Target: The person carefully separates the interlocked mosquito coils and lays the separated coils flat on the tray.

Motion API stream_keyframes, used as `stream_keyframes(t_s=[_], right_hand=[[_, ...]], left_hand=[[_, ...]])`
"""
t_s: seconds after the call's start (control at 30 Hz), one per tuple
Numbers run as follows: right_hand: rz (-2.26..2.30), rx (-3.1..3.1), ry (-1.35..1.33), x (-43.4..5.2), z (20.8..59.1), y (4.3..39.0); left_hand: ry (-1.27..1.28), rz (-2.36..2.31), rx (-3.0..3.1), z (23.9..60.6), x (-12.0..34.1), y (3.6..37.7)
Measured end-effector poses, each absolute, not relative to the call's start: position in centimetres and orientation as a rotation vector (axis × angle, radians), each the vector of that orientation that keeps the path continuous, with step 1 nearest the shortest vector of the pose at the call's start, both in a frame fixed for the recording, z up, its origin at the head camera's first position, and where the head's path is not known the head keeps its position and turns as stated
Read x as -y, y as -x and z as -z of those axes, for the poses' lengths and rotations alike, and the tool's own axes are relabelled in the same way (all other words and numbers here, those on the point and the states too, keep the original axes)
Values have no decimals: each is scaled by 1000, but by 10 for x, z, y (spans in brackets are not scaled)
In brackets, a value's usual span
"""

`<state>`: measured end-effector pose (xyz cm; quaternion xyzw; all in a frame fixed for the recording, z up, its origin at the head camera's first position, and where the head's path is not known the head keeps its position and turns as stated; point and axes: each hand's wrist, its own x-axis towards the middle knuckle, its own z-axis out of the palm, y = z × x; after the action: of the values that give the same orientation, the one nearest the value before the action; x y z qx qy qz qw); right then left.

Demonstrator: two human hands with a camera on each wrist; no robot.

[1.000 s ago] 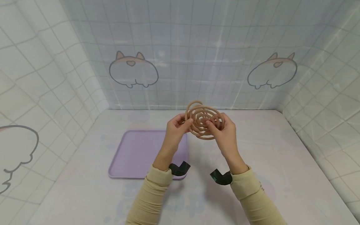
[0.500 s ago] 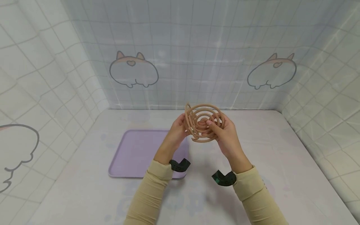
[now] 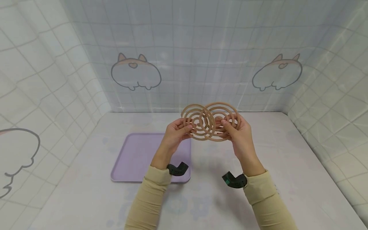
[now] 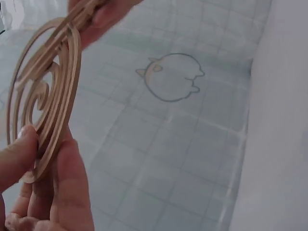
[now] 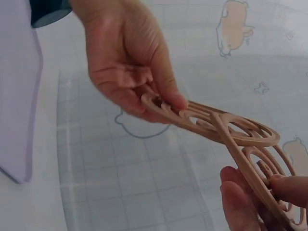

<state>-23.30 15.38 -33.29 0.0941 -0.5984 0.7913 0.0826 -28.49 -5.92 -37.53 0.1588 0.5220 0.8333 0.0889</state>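
Two brown, flat spiral mosquito coils overlap in the head view, their rings crossing in the middle. My left hand (image 3: 176, 133) pinches the left mosquito coil (image 3: 198, 124) at its outer left side, thumb in front and fingers behind. The right mosquito coil (image 3: 218, 118) is gripped by my right hand (image 3: 240, 135), with the thumb lying over its rings. Both are held up in the air above the table. From the left wrist, one spiral (image 4: 41, 96) shows between thumb and fingers, and the other slants across its upper rings. The right wrist view shows the two crossing at an angle.
A flat purple tray (image 3: 122, 159) lies on the white table (image 3: 273, 153), left of and partly behind my left forearm. Tiled-pattern sheeting (image 3: 184, 64) with cartoon animal prints rises behind the table and along both sides. Dark curved camera mounts (image 3: 177, 169) sit at my wrists.
The coils, earlier nearly stacked and then tilted against each other, now spread side by side with partial overlap. My right hand has moved right and my left hand slightly left.
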Motion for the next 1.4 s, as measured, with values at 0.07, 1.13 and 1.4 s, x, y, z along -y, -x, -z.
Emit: stream_keyframes(t_s=[0.07, 1.13, 1.4], right_hand=[[-2338, 1825, -251, -156, 334, 234], [-2379, 1969, -273, -185, 326, 247], [-2356, 1960, -258, -196, 322, 246]], left_hand=[[-444, -2485, -1619, 372, 61, 283], [-352, -2422, -1964, 349, 98, 286], [-331, -2408, -2004, 349, 113, 285]])
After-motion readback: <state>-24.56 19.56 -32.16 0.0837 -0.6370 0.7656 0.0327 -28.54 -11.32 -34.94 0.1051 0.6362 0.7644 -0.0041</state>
